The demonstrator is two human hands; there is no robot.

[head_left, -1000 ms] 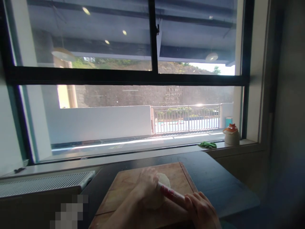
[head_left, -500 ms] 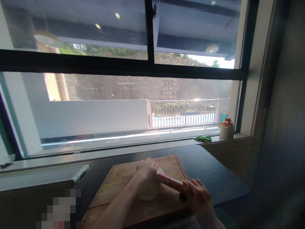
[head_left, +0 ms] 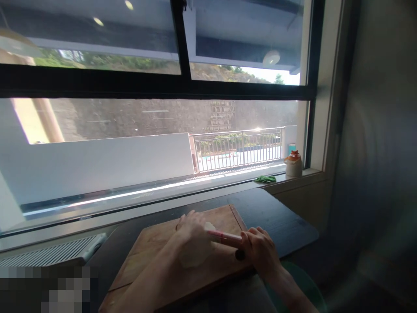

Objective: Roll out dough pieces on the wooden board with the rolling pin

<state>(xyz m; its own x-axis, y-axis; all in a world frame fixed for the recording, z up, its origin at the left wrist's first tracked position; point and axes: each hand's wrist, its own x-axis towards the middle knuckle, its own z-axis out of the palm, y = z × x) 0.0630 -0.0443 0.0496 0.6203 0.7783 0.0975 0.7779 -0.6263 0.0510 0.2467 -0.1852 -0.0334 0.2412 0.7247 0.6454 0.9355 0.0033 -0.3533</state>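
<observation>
A wooden rolling pin (head_left: 226, 238) with a pinkish-red marking lies slantwise over a pale, flattened piece of dough (head_left: 193, 258). Under both sits a wooden cutting board (head_left: 224, 267). My left hand (head_left: 193, 226), slightly blurred, is closed over the pin's far left part, hiding that stretch of it and some dough. At the near right end, my right hand (head_left: 260, 248) has its fingers wrapped round the pin. Just below the right hand's fingers is a small dark round thing (head_left: 240, 254) that I cannot identify.
The board rests on a dark table (head_left: 276, 217) by a window. On the sill are a green cloth (head_left: 265, 179) and a white jug with an orange top (head_left: 293, 166). A radiator (head_left: 61, 254) stands at left; a green round seat (head_left: 302, 282) is at lower right.
The whole view has shifted, so the window, board and hands appear further left and slightly higher. Both hands stay on the rolling pin, which lies at a flatter angle in the picture.
</observation>
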